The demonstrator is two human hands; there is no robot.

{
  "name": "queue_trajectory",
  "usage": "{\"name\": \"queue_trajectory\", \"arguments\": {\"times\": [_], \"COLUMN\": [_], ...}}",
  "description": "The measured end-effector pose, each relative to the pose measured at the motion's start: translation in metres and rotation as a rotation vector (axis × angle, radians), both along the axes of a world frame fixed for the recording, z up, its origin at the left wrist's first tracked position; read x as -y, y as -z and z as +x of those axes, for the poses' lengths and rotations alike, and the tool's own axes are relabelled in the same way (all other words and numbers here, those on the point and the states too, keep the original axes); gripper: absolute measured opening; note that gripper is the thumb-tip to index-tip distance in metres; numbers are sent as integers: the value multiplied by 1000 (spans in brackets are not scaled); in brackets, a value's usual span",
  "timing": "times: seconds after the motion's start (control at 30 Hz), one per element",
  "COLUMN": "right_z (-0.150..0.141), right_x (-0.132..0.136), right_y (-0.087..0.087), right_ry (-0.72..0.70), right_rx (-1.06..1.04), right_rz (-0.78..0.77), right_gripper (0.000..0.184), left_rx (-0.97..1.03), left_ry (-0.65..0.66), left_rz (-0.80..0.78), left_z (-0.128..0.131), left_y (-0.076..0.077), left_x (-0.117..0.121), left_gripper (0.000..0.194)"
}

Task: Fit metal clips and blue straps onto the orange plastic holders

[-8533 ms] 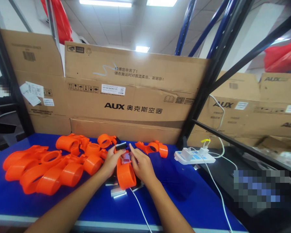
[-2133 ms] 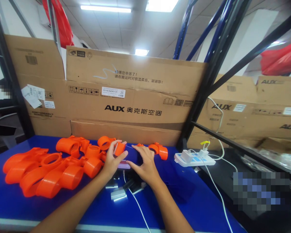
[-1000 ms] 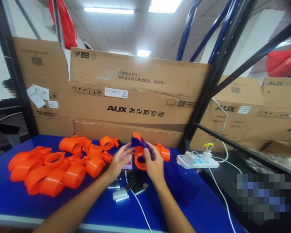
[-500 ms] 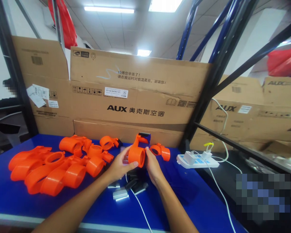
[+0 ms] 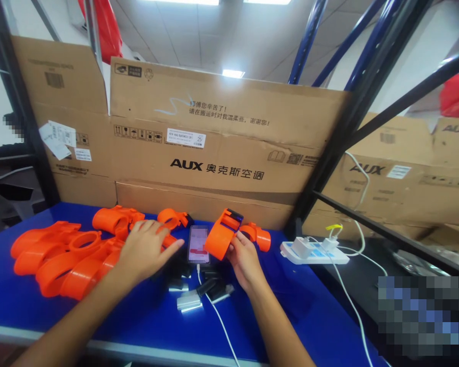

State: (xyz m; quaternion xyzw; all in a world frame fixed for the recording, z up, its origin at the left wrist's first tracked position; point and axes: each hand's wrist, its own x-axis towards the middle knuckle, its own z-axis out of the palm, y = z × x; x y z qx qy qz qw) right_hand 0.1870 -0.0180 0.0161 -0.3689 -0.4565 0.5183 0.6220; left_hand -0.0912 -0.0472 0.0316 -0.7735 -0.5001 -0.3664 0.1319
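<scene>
My right hand is closed around an orange plastic tape-dispenser part, holding it tilted just above the blue table. My left hand lies open with fingers spread over the right end of a pile of similar orange parts. Between my hands a phone with a lit pink screen lies on the table, a white cable running from it toward me. Small metal and black pieces lie just in front of the phone.
Another orange part lies behind my right hand. A white power strip with chargers sits at the right. Big cardboard boxes wall off the back. Black rack posts rise at the right and far left.
My left hand let go of the orange part and moved left onto the pile. My right hand now holds the part alone, and the phone screen is uncovered.
</scene>
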Motion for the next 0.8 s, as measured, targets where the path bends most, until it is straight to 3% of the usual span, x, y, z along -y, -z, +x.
{"name": "queue_trajectory", "arguments": {"times": [0.17, 0.43, 0.57, 0.8], "right_z": [-4, -7, -10, -19], "right_x": [1, 5, 7, 10], "right_y": [-2, -4, -5, -3], "right_ry": [-29, -38, -89, -196], "right_rx": [-28, -25, 43, 61], "right_rz": [-27, -48, -56, -103], "right_gripper": [37, 37, 44, 56], "left_rx": [-211, -239, -248, -119], "left_ry": [-99, -46, -105, -175], "left_rz": [-20, -37, 11, 175], "left_z": [-35, -20, -23, -52], "left_y": [16, 31, 22, -10], "left_x": [15, 24, 29, 34], "left_gripper": [38, 26, 29, 29]}}
